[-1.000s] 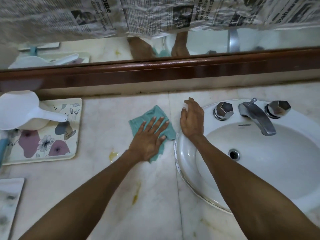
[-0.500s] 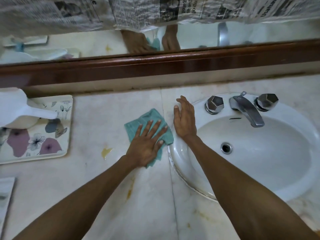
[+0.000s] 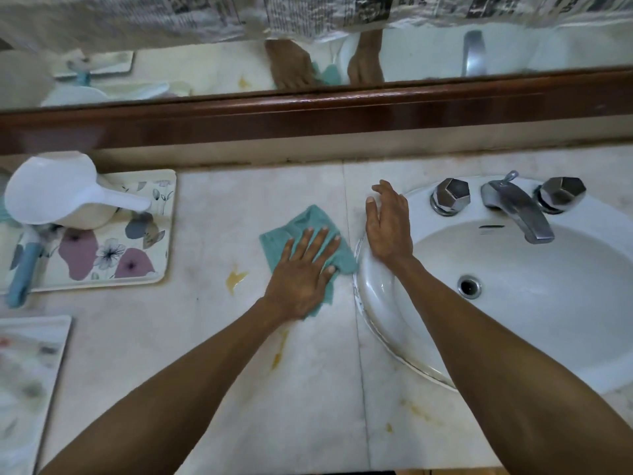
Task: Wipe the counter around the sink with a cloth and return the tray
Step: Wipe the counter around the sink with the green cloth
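— Teal square cloth (image 3: 301, 222) first: where does it lie?

— Flat on the pale marble counter (image 3: 212, 354), just beside the left rim of the white oval sink (image 3: 548, 323). Its right corner touches that rim.

— And the hands?

— The left hand (image 3: 301, 272) presses down on the cloth, palm flat, fingers straight and spread apart. Nothing is curled round the fabric. The right hand (image 3: 388, 228) rests on the sink's rim at the near left, fingers loose and slightly parted, gripping nothing.

— The tray?

— The rectangular tray with purple and grey flowers (image 3: 161, 277) sits at the far left of the counter, well apart from the cloth. A white plastic dipper with a long handle (image 3: 51, 193) lies upside down over a white bowl on it. A pale blue handle (image 3: 24, 269) lies across its left side; it may be a brush, but that corner is too blurred to be sure.

— Any dirt showing?

— A yellow stain (image 3: 234, 277) between tray and cloth, and a thinner yellow streak (image 3: 279, 351) by the left wrist.

— Around the sink?

— A chrome spout (image 3: 517, 212) stands between two faceted chrome knobs (image 3: 450, 195) on the back rim. Behind runs a dark wooden mirror frame (image 3: 308, 114), with newspaper (image 3: 308, 15) covering the top of the glass.
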Demonstrator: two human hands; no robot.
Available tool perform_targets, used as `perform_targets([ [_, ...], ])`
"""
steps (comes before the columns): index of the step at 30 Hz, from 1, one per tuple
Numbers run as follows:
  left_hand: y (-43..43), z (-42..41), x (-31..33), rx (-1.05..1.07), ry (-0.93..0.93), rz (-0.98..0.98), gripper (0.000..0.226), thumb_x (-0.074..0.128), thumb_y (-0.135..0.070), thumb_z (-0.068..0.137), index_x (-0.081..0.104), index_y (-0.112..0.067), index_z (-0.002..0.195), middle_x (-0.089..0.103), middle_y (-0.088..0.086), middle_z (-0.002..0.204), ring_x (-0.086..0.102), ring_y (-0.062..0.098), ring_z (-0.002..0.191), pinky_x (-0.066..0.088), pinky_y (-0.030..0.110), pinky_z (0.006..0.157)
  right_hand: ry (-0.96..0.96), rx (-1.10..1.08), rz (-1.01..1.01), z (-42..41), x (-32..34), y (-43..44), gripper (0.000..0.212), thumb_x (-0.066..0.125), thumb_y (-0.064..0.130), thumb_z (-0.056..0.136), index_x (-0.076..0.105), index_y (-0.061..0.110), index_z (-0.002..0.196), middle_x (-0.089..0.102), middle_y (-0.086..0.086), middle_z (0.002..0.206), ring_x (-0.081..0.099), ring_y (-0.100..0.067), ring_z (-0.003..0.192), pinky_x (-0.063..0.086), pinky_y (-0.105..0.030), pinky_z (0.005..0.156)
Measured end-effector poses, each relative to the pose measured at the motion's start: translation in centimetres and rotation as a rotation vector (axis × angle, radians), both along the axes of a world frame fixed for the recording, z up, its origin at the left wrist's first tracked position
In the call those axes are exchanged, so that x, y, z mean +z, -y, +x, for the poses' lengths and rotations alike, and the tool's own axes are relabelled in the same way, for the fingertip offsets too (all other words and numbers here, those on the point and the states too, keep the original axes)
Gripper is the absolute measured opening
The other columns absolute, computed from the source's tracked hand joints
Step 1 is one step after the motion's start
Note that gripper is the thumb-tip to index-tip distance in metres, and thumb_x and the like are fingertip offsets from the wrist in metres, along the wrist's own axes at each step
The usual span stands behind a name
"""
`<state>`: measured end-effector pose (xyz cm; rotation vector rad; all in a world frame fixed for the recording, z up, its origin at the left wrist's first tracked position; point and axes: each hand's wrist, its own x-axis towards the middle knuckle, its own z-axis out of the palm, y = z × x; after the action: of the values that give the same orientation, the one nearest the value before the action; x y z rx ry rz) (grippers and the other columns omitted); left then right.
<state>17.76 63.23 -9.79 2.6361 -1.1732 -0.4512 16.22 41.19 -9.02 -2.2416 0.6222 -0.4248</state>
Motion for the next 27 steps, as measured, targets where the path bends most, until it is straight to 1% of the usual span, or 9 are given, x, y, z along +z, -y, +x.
perform_targets([
  [2, -2.4, -1.1, 0.1, -0.061, 0.025, 0.016, 0.057, 0.021, -0.046, 0.109, 0.004, -0.036, 0.162, -0.003, -0.01, 0.171, -0.01, 0.016, 0.157, -0.005, 0.046, 0.127, -0.035, 0.002, -0.022, 0.0, 0.1, -0.1, 0.037, 0.039, 0.027, 0.103, 0.054, 0.008, 0.131, 0.05, -0.009, 0.146, 0.042, -0.024, 0.135, 0.023, -0.04, 0.12],
  [5, -2.4, 1.8, -0.1, -0.1, 0.056, 0.02, 0.055, 0.021, -0.047, 0.109, 0.007, -0.039, 0.161, 0.001, -0.01, 0.171, -0.006, 0.016, 0.157, -0.005, 0.046, 0.126, -0.076, 0.027, -0.067, -0.4, 0.0, -0.7, 0.04, 0.036, 0.029, 0.102, 0.055, 0.007, 0.13, 0.052, -0.01, 0.144, 0.044, -0.025, 0.135, 0.017, -0.038, 0.122],
  [9, 1.7, 7.3, 0.0, 0.129, -0.009, 0.047, 0.057, 0.013, -0.051, 0.107, 0.003, -0.038, 0.162, -0.002, -0.005, 0.171, -0.006, 0.022, 0.158, -0.005, 0.052, 0.125, -0.064, 0.047, -0.09, -1.8, 0.0, -1.8, 0.039, 0.037, 0.028, 0.102, 0.055, 0.009, 0.129, 0.051, -0.01, 0.144, 0.043, -0.023, 0.137, 0.014, -0.036, 0.122],
  [11, 3.4, 7.1, -0.2, 0.24, -0.011, 0.061, 0.058, 0.011, -0.052, 0.106, 0.004, -0.037, 0.162, -0.004, -0.004, 0.171, -0.008, 0.024, 0.157, -0.009, 0.052, 0.124, -0.058, 0.027, -0.085, -2.5, -0.1, -2.3, 0.038, 0.038, 0.029, 0.102, 0.056, 0.01, 0.13, 0.051, -0.007, 0.146, 0.041, -0.021, 0.139, 0.016, -0.036, 0.122],
  [13, 4.0, 4.5, -0.5, 0.278, 0.006, 0.047, 0.057, 0.012, -0.053, 0.107, 0.006, -0.039, 0.161, -0.005, -0.003, 0.171, -0.009, 0.025, 0.157, -0.01, 0.053, 0.124, -0.057, 0.013, -0.086, -3.1, 0.0, -2.6, 0.039, 0.038, 0.029, 0.102, 0.057, 0.01, 0.13, 0.051, -0.007, 0.146, 0.04, -0.021, 0.139, 0.019, -0.037, 0.122],
  [17, 1.6, -2.5, -0.9, 0.094, 0.028, 0.016, 0.055, 0.018, -0.052, 0.107, 0.009, -0.043, 0.16, -0.002, -0.003, 0.171, -0.01, 0.025, 0.157, -0.006, 0.054, 0.124, -0.057, 0.005, -0.099, -3.6, 0.2, -3.1, 0.038, 0.038, 0.028, 0.103, 0.058, 0.007, 0.129, 0.052, -0.01, 0.145, 0.04, -0.025, 0.139, 0.028, -0.042, 0.118],
  [21, -0.8, -1.1, -0.7, -0.105, 0.071, 0.014, 0.053, 0.021, -0.051, 0.108, 0.012, -0.044, 0.16, 0.005, -0.007, 0.171, -0.004, 0.02, 0.158, -0.004, 0.051, 0.126, -0.09, 0.0, -0.08, -4.1, 0.5, -3.2, 0.041, 0.034, 0.03, 0.105, 0.057, 0.009, 0.131, 0.05, -0.007, 0.148, 0.036, -0.022, 0.143, 0.026, -0.041, 0.119],
  [24, -1.0, 3.1, -0.4, -0.025, 0.042, 0.049, 0.054, 0.016, -0.052, 0.107, 0.007, -0.045, 0.16, 0.002, -0.01, 0.171, -0.004, 0.019, 0.158, 0.0, 0.052, 0.126, -0.118, 0.032, -0.111, -4.4, 0.5, -3.3, 0.042, 0.032, 0.033, 0.105, 0.056, 0.01, 0.132, 0.046, -0.006, 0.151, 0.031, -0.02, 0.145, 0.024, -0.041, 0.12],
  [27, -1.7, 6.8, 0.2, 0.05, -0.028, 0.086, 0.054, 0.013, -0.052, 0.107, 0.002, -0.045, 0.16, -0.002, -0.011, 0.17, -0.006, 0.018, 0.157, -0.002, 0.05, 0.126, -0.14, 0.027, -0.157, -4.7, 0.5, -3.7, 0.043, 0.033, 0.034, 0.105, 0.055, 0.009, 0.133, 0.042, -0.007, 0.153, 0.026, -0.021, 0.148, 0.022, -0.043, 0.12],
])
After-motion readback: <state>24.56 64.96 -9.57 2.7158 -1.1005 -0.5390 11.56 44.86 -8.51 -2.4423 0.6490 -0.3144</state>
